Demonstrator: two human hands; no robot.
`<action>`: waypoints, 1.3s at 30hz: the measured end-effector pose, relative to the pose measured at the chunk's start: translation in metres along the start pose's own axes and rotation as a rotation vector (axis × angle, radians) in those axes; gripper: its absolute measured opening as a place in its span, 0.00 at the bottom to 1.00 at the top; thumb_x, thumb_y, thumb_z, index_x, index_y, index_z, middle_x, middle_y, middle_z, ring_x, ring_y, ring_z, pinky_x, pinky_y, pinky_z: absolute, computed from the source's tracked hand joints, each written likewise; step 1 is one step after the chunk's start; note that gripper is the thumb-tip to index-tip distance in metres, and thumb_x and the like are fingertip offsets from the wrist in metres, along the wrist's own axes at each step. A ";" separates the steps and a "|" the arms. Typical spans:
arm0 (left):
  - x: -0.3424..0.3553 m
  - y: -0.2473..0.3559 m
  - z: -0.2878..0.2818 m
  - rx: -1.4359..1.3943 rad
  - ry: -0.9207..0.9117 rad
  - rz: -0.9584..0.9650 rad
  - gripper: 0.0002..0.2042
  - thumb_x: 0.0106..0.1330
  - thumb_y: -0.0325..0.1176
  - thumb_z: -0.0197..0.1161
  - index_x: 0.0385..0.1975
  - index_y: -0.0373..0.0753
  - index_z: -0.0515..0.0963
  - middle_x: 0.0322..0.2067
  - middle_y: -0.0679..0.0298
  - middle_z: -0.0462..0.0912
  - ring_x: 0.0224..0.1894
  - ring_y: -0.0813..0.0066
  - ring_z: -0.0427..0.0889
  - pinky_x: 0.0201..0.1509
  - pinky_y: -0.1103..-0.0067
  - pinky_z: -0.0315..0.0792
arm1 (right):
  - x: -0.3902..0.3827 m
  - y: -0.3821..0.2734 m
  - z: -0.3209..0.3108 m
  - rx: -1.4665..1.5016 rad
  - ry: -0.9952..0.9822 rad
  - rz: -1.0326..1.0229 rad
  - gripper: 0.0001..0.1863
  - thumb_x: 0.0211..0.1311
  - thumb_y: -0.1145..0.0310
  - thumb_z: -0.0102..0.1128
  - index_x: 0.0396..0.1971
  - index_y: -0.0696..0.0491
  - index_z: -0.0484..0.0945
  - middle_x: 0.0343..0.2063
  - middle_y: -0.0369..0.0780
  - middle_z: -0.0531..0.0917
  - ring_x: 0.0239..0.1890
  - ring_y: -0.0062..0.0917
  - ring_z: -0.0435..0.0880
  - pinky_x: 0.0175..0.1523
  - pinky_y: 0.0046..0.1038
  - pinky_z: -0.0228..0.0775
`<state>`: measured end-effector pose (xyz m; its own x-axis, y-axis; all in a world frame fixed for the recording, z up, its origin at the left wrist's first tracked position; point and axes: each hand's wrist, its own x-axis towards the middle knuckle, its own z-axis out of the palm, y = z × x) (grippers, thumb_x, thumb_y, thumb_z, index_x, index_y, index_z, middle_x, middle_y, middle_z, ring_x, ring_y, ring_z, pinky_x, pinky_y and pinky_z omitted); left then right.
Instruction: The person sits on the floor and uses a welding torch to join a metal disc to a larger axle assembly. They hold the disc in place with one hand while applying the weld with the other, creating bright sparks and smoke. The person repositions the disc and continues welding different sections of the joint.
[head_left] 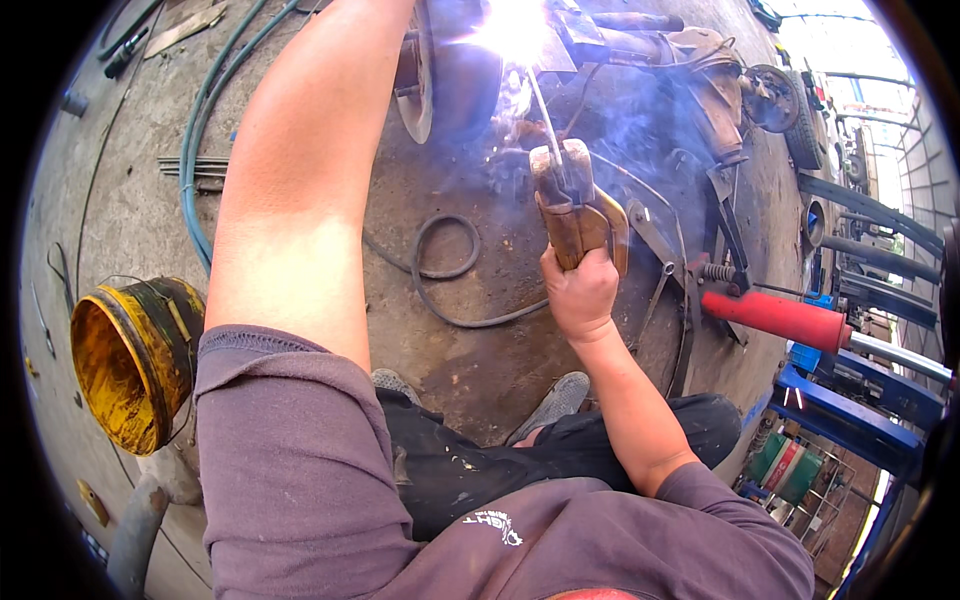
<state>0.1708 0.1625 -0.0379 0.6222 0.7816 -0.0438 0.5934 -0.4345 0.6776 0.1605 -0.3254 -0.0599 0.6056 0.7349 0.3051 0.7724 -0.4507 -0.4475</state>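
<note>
- Bare left arm [305,170] stretches out past the top edge, so I can't tell its fingers; flying spatter could burn that skin!
- Right hand [585,290], fingers curled tight around the holder [572,235], out ahead of the knees; a slack grip could let it wander.
- Rod [546,115] meets glare [510,30]: one jerk could make it stick!
- Bucket [140,350], tipped, yellow-stained inside, no contents visible.

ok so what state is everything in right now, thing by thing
Worn brown welding-rod holder: gripped in the right hand
Thin straight metal rod: set in the holder, far end at the arc
Bright white welding arc: lit
Long black cable: loosely looped
Round yellow-and-black bucket: open, stained inside
Long thin blue hoses: lying side by side
</note>
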 end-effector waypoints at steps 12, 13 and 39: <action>-0.001 -0.002 0.001 -0.005 -0.001 0.006 0.25 0.52 0.53 0.73 0.39 0.36 0.88 0.41 0.48 0.89 0.43 0.57 0.88 0.49 0.69 0.80 | -0.003 0.003 0.004 -0.082 -0.001 -0.024 0.22 0.52 0.66 0.74 0.40 0.63 0.75 0.28 0.52 0.82 0.31 0.51 0.84 0.38 0.44 0.78; 0.000 -0.001 0.001 -0.001 0.002 0.010 0.25 0.52 0.53 0.73 0.39 0.36 0.88 0.41 0.48 0.89 0.43 0.57 0.88 0.49 0.69 0.80 | -0.003 0.002 0.004 -0.087 0.001 -0.008 0.22 0.51 0.66 0.74 0.40 0.63 0.74 0.29 0.52 0.82 0.32 0.51 0.84 0.39 0.44 0.78; 0.003 -0.003 0.006 -0.019 0.001 0.018 0.25 0.52 0.53 0.73 0.39 0.36 0.88 0.40 0.48 0.89 0.43 0.58 0.88 0.48 0.69 0.80 | -0.004 0.007 0.005 -0.098 0.031 -0.068 0.18 0.56 0.67 0.73 0.40 0.61 0.76 0.29 0.52 0.85 0.31 0.50 0.86 0.38 0.41 0.79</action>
<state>0.1745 0.1637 -0.0441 0.6325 0.7739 -0.0309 0.5724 -0.4402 0.6918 0.1625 -0.3289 -0.0687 0.5556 0.7501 0.3588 0.8261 -0.4488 -0.3409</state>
